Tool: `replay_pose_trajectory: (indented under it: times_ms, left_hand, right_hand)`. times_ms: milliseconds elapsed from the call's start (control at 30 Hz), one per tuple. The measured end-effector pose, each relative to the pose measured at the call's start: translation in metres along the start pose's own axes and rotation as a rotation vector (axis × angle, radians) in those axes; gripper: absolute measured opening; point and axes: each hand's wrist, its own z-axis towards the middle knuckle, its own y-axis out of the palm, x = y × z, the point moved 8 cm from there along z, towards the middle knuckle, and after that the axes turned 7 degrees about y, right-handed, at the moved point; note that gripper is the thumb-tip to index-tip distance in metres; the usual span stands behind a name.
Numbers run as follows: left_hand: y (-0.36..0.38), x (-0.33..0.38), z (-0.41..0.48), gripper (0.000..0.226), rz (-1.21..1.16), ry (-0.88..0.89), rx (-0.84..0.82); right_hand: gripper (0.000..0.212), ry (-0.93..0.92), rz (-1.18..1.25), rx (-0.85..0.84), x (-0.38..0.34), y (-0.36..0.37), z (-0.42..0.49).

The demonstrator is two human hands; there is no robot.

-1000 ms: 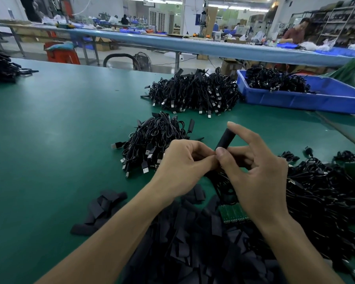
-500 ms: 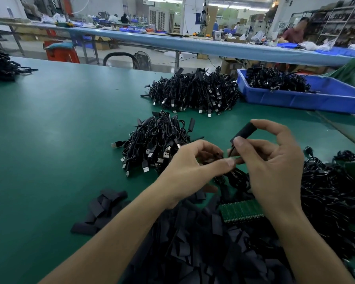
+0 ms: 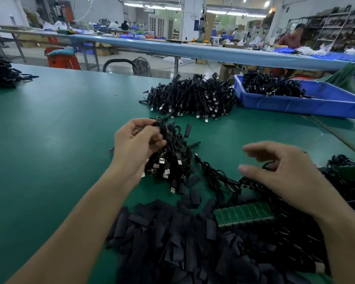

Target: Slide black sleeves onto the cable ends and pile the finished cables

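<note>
My left hand point(image 3: 135, 145) is closed around a coiled black cable point(image 3: 164, 130) and holds it just over the near pile of black cables with USB plugs point(image 3: 172, 167). My right hand point(image 3: 283, 173) hovers to the right with its fingers spread and nothing in it; it is motion-blurred. A heap of flat black sleeves point(image 3: 172, 242) lies in front of me between my forearms. One loose cable point(image 3: 215, 175) trails from the near pile toward a tangle of black cables point(image 3: 348, 193) under and right of my right hand.
A bigger cable pile point(image 3: 193, 99) lies further back on the green table point(image 3: 49, 140). A blue bin point(image 3: 295, 106) with cables stands at the back right. A green circuit board strip point(image 3: 244, 215) rests by the sleeves. More cables point(image 3: 0, 72) lie far left.
My hands have come apart. The left hand carried the sleeved cable left and forward over the near pile. The right hand let go, opened and dropped to the right.
</note>
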Motion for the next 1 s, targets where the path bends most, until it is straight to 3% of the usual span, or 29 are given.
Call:
replay_pose_trajectory:
  times_ms: [100,267,333,400,500,633,700,767,833,900,1000]
  left_hand:
    - [-0.026,-0.011,0.016,0.013,-0.046,-0.004,0.167]
    - [-0.037,-0.033,0.017,0.029,0.071,-0.040,0.237]
    - [-0.025,-0.026,0.014,0.036,0.335,0.065,0.126]
    - [-0.013,-0.012,0.009,0.051,0.826,0.193,0.035]
    - [-0.002,0.003,-0.003,0.076,1.288,0.304,0.062]
    - [0.034,0.028,-0.039,0.060,1.280,0.687,0.112]
    - [0.066,0.023,-0.059,0.040,1.122,0.850,-0.096]
    - [0.097,-0.001,-0.072,0.030,0.924,0.746,-0.421]
    - [0.113,-0.033,-0.076,0.019,0.769,0.456,-0.593]
    - [0.117,-0.062,-0.077,0.018,0.644,0.190,-0.590]
    - [0.121,-0.085,-0.077,0.020,0.476,0.022,-0.581]
  right_hand:
    - [0.030,0.070,-0.180,-0.200,0.018,0.016,0.000]
    - [0.027,0.066,-0.138,-0.039,0.028,0.015,0.009]
    - [0.025,0.066,-0.081,-0.019,0.032,0.016,0.010]
    - [0.023,0.073,-0.021,-0.020,0.037,0.016,0.011]
    - [0.019,0.067,-0.003,-0.046,0.040,0.019,0.011]
    - [0.014,0.054,0.054,-0.064,0.043,0.023,0.012]
    - [0.014,0.068,0.119,-0.076,0.047,0.023,0.013]
    - [0.015,0.078,0.185,-0.084,0.049,0.022,0.013]
    - [0.017,0.067,0.241,-0.078,0.049,0.020,0.013]
    - [0.018,0.046,0.268,-0.077,0.049,0.019,0.014]
    - [0.018,0.025,0.298,-0.100,0.049,0.019,0.014]
